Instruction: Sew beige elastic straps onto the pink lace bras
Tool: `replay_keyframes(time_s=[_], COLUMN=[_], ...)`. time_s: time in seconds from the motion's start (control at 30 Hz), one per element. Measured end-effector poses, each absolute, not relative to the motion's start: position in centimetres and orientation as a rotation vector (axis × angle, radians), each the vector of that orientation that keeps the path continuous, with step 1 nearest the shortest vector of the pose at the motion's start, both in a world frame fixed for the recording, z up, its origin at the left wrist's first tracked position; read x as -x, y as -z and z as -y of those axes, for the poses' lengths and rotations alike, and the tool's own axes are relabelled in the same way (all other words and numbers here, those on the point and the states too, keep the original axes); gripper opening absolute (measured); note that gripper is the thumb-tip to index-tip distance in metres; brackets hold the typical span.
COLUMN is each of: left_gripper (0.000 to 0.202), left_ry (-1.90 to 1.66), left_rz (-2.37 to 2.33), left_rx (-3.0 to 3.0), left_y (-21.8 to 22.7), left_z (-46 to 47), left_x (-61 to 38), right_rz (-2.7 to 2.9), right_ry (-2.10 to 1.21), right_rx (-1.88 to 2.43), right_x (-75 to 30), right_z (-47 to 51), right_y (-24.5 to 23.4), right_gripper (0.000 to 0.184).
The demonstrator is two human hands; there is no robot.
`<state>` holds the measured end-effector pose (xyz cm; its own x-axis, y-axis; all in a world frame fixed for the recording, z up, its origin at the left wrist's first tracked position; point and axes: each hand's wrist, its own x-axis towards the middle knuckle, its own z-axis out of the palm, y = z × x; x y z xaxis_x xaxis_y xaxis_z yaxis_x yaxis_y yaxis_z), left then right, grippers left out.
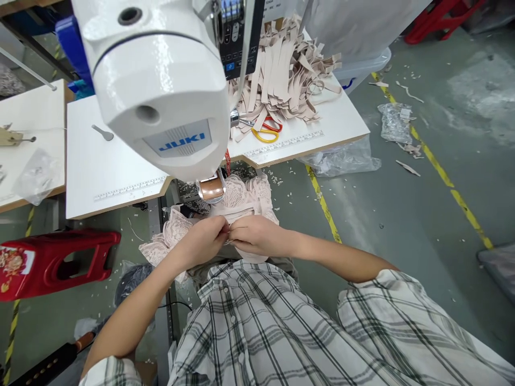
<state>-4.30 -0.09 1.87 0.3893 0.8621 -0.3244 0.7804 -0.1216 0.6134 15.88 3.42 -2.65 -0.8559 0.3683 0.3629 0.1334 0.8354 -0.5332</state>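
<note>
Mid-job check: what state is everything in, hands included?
Lace garment: opened out, partly covered
Left hand: fingers pinched closed at the garment
Right hand: also pinched closed, fingertips beside the left's
Sewing machine: running or stopped, can't tell
Scissors: lying on the white tabletop, blades partly hidden
Fabric strips: loose heap
Plastic bag on floor: crumpled

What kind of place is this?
Likely a garment factory floor: a JUKI sewing machine, a heap of cut fabric strips beside scissors, and lace pieces at the person's hands.
</note>
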Motion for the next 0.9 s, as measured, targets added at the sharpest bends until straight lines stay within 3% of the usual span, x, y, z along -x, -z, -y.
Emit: replay_keyframes(time_s=[0.17, 0.33, 0.53, 0.77, 0.9], left_gripper=[0.01, 0.01, 0.012, 0.012, 0.015], left_ry=[-0.61, -1.115, -1.149, -1.145, -1.028], left_rz=[-1.238, -1.29, -1.507, -1.554, -1.683], left_rx=[-1.481, -1.206, -1.621, -1.721, -1.906], left_y=[-1.0, 0.0, -0.1, -0.1, -1.1], left_z=[0.6, 2.5, 2.6, 2.2, 2.1], left_x=[4.0, 2.3, 2.5, 2.7, 3.1], right_rz=[2.286, 2.129, 2.191, 1.965, 2.008], right_ry=[-1.083, -1.073, -1.023, -1.344, -1.248], right_rx=[0.519, 0.547, 0.618, 0.814, 0.944], right_x=[-16.1, -16.0, -15.8, -15.8, -16.3], right_z=[-3.2, -3.3, -3.3, -4.4, -6.2], right_y=[1.7, 0.1, -0.3, -0.4, -1.3], right_gripper=[0.022, 0.018, 0.017, 0.018, 0.021])
